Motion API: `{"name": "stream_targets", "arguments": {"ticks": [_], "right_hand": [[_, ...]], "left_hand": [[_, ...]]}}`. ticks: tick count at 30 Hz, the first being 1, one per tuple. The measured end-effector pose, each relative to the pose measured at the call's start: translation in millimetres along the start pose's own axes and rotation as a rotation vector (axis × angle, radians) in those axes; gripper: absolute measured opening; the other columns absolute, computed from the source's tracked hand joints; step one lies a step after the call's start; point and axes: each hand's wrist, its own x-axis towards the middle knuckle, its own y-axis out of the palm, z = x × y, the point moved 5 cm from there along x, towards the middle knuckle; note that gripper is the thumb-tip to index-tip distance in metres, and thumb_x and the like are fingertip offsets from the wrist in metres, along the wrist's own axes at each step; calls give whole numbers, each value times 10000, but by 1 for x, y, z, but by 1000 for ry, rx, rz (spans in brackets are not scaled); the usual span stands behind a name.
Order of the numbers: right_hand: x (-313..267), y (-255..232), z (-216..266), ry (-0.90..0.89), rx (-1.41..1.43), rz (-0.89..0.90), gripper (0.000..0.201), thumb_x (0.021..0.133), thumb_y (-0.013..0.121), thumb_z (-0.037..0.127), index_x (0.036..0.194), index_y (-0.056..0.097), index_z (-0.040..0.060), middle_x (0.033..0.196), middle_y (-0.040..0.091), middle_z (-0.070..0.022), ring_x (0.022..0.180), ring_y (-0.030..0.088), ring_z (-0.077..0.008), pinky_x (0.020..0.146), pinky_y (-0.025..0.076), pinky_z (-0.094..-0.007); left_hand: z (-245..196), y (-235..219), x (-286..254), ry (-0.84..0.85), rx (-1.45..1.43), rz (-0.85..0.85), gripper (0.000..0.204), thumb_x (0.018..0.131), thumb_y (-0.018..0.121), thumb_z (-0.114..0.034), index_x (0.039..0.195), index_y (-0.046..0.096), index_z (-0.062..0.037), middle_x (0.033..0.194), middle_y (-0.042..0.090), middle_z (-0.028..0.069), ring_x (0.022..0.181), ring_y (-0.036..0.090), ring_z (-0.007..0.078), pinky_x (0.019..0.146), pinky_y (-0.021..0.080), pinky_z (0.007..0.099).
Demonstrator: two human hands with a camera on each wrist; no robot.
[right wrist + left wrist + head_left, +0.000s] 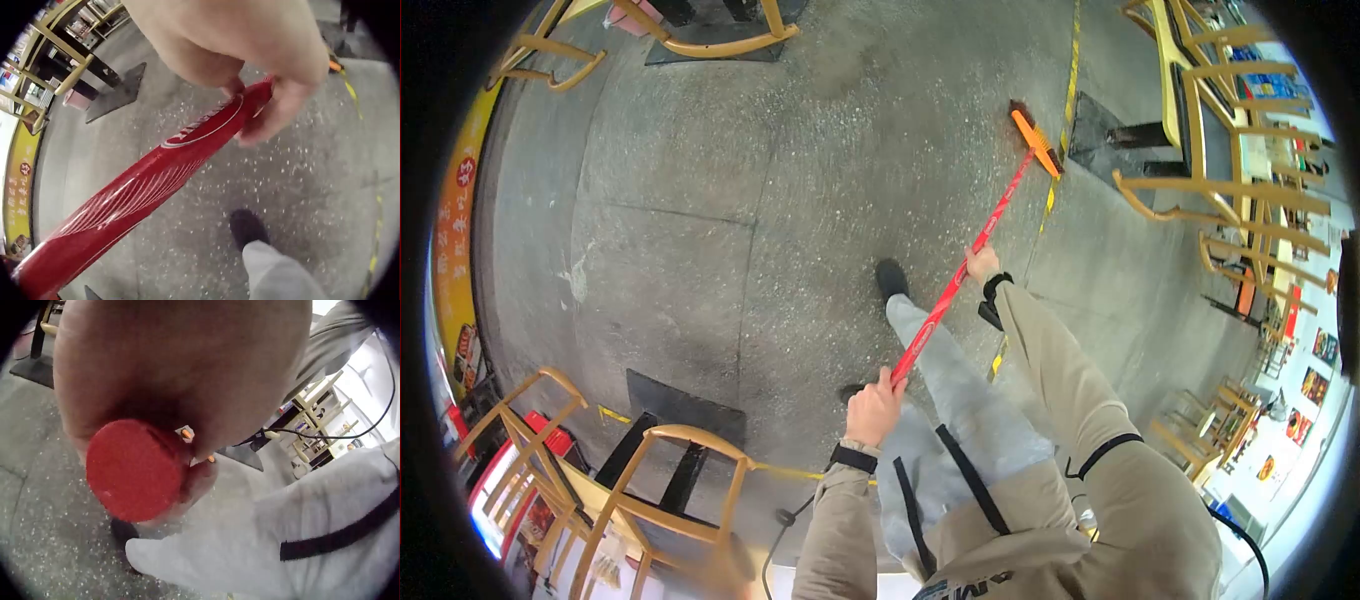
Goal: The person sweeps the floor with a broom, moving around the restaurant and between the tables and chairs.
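A long red broom handle (945, 297) runs diagonally up to an orange broom head (1036, 138) with dark bristles, on the grey floor beside a yellow-black tape line. The left hand (874, 409) grips the handle's lower end; in the left wrist view the round red end cap (134, 470) shows under that hand (181, 362). Farther up the handle, the right hand (983, 264) is wrapped round it. The right wrist view has the right hand (250, 44) curled round the red handle (144, 187), its fingers partly hidden behind it.
Wooden chairs and tables stand at the right (1200, 190) and lower left (665, 500), with a table's black base plate (700, 410) on the floor. Another chair (720, 45) is at the top. An orange-yellow banner (462, 230) borders the left side. The person's shoe (890, 279) is near the handle.
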Motion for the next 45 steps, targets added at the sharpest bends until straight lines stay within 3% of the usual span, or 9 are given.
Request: {"name": "stream_targets", "arguments": {"ticks": [11, 19, 23, 28, 35, 38, 40, 43, 45], "right_hand": [[-280, 156, -17, -256, -62, -30, 516, 847, 526, 425, 1073, 434, -30, 789, 625, -245, 765, 616, -419, 645, 495, -508], [-570, 275, -50, -223, 147, 455, 526, 880, 493, 316, 1238, 226, 38, 764, 601, -219, 570, 609, -357, 494, 474, -493], [-648, 279, -67, 114, 400, 836, 556, 874, 513, 233, 1295, 180, 90, 741, 573, -197, 582, 594, -356, 550, 474, -485], [-600, 253, -34, -9, 387, 807, 571, 851, 532, 257, 1327, 239, 140, 902, 596, -239, 779, 595, -448, 727, 468, -507], [-404, 205, 112, -342, 308, 574, 568, 831, 580, 322, 1289, 340, 87, 977, 622, -212, 869, 627, -364, 745, 492, -464], [-380, 162, 121, -61, 584, 1014, 506, 893, 533, 387, 1274, 363, 99, 915, 620, -130, 787, 629, -209, 611, 510, -367], [-365, 86, 132, 41, 774, 1130, 509, 913, 484, 460, 1277, 369, 123, 768, 537, -9, 639, 546, -124, 554, 487, -300], [-319, -15, 104, 125, 792, 1108, 487, 922, 480, 447, 1305, 371, 166, 683, 449, 37, 569, 444, -63, 504, 415, -239], [-285, -59, 48, 172, 605, 977, 401, 956, 432, 397, 1277, 395, 160, 624, 418, 37, 504, 392, -50, 430, 327, -212]], "left_hand": [[124, 30, -291, -398, 25, 30, 351, 906, 461, -424, 862, 501, -78, 635, 595, 219, 608, 581, 437, 526, 437, 538], [150, 83, -574, -752, -268, -17, 502, 911, 443, -485, 877, 584, -4, 626, 559, 223, 586, 557, 394, 531, 404, 459], [134, 125, -646, -918, -263, -122, 515, 906, 448, -493, 840, 572, 2, 583, 540, 210, 514, 522, 367, 492, 383, 458], [114, 150, -601, -965, -346, -184, 452, 912, 471, -430, 938, 608, 0, 589, 556, 201, 529, 554, 372, 490, 397, 458], [105, 98, -316, -825, -614, -453, 466, 918, 473, -417, 885, 616, 26, 643, 566, 183, 550, 513, 257, 543, 406, 400], [96, 63, -186, -638, -709, -537, 542, 944, 367, -467, 887, 564, 35, 625, 545, 158, 575, 546, 236, 554, 418, 394], [45, 22, -135, -660, -984, -180, 490, 969, 277, -403, 886, 573, -22, 692, 602, 137, 642, 611, 235, 573, 454, 367], [-11, 2, -110, -238, -467, 33, 446, 961, 306, -418, 1019, 583, -73, 748, 646, 156, 757, 623, 359, 672, 494, 427], [-27, -1, -89, -271, -397, 42, 408, 954, 345, -392, 1045, 576, -70, 797, 649, 160, 792, 620, 359, 711, 493, 433]]}}
